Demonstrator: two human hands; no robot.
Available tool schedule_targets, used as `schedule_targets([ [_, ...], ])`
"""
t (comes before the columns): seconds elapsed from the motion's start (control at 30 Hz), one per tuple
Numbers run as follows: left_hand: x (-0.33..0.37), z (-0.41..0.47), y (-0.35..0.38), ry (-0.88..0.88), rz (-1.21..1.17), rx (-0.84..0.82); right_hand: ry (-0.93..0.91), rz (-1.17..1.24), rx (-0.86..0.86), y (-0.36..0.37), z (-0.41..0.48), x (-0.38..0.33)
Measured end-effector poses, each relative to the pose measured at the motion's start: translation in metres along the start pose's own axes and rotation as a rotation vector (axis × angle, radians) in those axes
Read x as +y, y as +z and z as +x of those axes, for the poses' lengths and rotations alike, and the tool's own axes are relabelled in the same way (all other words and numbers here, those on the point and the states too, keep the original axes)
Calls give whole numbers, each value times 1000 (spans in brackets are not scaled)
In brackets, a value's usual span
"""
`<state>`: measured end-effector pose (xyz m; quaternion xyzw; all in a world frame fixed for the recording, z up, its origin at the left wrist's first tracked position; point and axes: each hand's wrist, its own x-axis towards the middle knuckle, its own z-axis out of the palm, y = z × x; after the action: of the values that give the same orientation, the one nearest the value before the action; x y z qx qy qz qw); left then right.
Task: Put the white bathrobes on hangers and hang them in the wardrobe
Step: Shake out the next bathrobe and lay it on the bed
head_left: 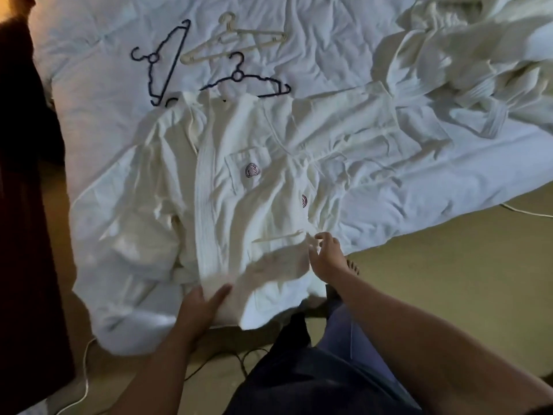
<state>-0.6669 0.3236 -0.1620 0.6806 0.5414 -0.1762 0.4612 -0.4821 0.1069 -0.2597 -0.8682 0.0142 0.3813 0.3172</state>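
Note:
A white bathrobe (239,187) lies spread front-up on the bed, its chest pocket bearing a dark swirl logo. My left hand (200,307) lies flat on the robe's lower hem with straight fingers. My right hand (326,256) pinches the robe's right edge near a belt loop. More white bathrobes (466,70) lie crumpled at the upper right. Beyond the collar lie three hangers: a dark blue hanger (163,61), a cream hanger (233,40), and a second dark blue hanger (254,82) touching the collar.
The bed's white sheet (89,49) fills the upper view. A dark piece of furniture (27,175) stands along the left. Tan floor (449,265) lies at right, with cables (85,369) running across it near my legs and my bare foot (353,266).

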Motion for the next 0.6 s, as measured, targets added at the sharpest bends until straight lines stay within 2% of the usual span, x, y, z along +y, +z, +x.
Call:
schedule_targets([
  [0.1, -13, 3, -4, 56, 128, -36, 40, 43, -16, 7, 12, 8],
  [0.2, -22, 4, -16, 33, 111, -24, 78, 41, 92, 11, 20, 20],
  [0.33, -25, 8, -20, 50, 75, 12, 63, -193, -36, 14, 25, 32],
  [0.5, -21, 3, -5, 60, -58, -1, -84, -118, 215, -2, 11, 28],
  [0.6, -16, -1, 4, 64, -75, -9, -122, -81, 219, -19, 0, 17],
])
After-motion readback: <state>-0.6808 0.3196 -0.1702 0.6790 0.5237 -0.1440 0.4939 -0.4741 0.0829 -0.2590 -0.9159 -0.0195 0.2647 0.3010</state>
